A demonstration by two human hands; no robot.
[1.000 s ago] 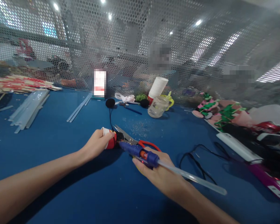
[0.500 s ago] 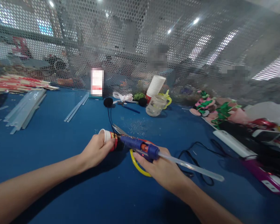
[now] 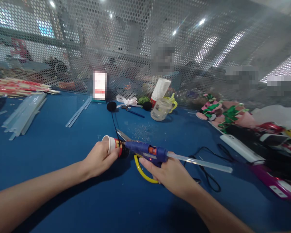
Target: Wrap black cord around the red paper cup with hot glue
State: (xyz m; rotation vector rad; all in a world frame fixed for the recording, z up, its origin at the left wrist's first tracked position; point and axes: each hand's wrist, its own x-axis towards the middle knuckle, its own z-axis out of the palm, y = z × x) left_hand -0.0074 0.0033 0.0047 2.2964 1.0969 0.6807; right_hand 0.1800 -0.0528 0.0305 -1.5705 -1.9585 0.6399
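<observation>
My left hand (image 3: 100,157) is closed around a paper cup (image 3: 109,142) tipped on its side, its white rim toward the left. Black yarn (image 3: 115,124) runs from a black ball of yarn (image 3: 111,106) to the cup, whose right end looks wrapped in black. In my right hand (image 3: 171,173) is a blue hot glue gun (image 3: 145,149) with a small red light on. Its nozzle points left and meets the cup's side near my left fingers. A long clear glue stick (image 3: 201,162) juts from its back. Scissors (image 3: 145,174) with yellow handles lie below the gun, partly hidden.
Several clear glue sticks (image 3: 25,115) lie at left. Stacked paper cups (image 3: 161,89), a clear jar (image 3: 160,110) and blue-handled pliers (image 3: 134,112) sit at the back. A white and purple power strip (image 3: 262,168), a black cord (image 3: 210,178) and craft flowers (image 3: 230,115) occupy the right.
The glue gun has turned slightly, its rear and glue stick swinging up to a flatter angle. The left hand's hold on the cup looks the same. The view has shifted slightly.
</observation>
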